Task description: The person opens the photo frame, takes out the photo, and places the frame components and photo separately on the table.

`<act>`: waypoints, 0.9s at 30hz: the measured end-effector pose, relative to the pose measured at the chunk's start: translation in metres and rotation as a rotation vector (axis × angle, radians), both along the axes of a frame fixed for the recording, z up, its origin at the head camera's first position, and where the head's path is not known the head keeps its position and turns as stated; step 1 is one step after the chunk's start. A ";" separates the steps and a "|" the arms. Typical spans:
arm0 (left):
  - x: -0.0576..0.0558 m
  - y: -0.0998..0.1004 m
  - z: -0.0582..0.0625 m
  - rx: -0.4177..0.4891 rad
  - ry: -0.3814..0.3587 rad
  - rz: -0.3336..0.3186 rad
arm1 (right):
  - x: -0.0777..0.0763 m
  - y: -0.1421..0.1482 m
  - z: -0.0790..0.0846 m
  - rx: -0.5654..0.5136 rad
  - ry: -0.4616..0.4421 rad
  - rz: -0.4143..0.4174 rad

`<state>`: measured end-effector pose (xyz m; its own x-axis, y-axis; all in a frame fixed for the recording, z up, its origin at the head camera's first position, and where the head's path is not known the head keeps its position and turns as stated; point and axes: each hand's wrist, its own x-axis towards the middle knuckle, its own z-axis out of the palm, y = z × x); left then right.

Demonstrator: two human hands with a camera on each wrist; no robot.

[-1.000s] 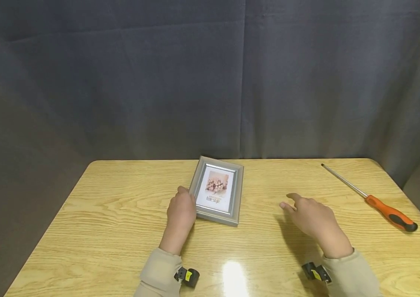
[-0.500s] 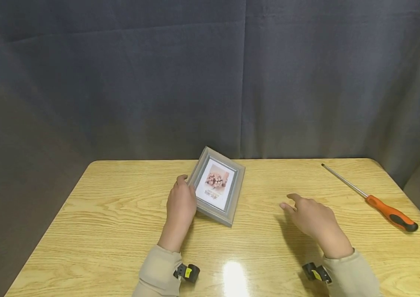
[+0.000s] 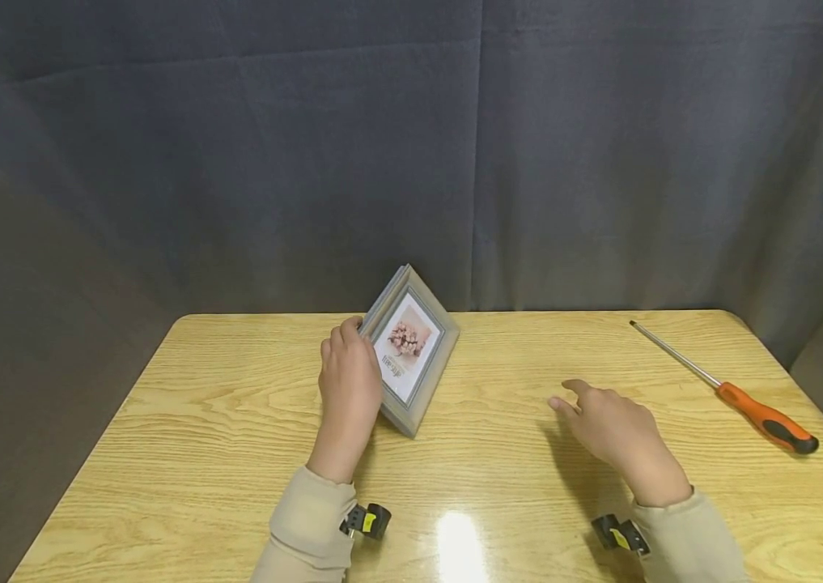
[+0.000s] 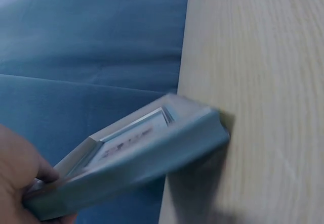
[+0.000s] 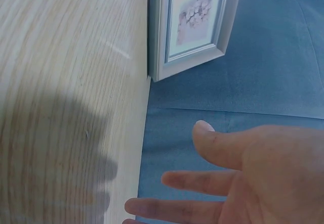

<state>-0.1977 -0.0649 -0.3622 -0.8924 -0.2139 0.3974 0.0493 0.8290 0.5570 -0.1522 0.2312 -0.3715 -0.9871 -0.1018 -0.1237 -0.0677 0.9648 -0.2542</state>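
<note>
A grey picture frame with a flower print behind its glass tilts up from the table, its left side raised. My left hand grips that left side; in the left wrist view the thumb lies over the front of the frame and fingertips show beneath. The frame's right edge appears to rest on the wood. To the right, my right hand hovers over the table with relaxed, spread fingers and holds nothing. The right wrist view shows this hand apart from the picture frame.
A screwdriver with an orange and black handle lies at the table's right side, its tip toward the back. The wooden table ends at a dark curtain. Each wrist wears a small black camera.
My left hand has raised the frame's left side, turning it from nearly flat to steeply tilted and shifting it slightly left. The right hand and screwdriver have stayed put.
</note>
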 end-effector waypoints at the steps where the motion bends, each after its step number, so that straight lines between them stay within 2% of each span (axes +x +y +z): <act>1: 0.000 0.000 0.001 -0.009 0.014 0.004 | 0.000 0.000 0.000 -0.001 0.000 0.000; 11: -0.001 0.003 0.013 -0.122 0.145 0.028 | 0.000 0.001 0.000 0.004 0.008 0.010; 22: 0.009 0.014 0.020 -0.094 0.118 -0.043 | 0.001 0.001 0.002 0.002 -0.008 0.003; 27: 0.014 0.023 0.021 -0.036 0.081 -0.113 | 0.001 0.001 0.002 0.004 -0.011 0.005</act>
<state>-0.1833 -0.0423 -0.3409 -0.8745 -0.0984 0.4749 0.1868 0.8353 0.5171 -0.1514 0.2320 -0.3695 -0.9852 -0.1058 -0.1350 -0.0693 0.9656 -0.2508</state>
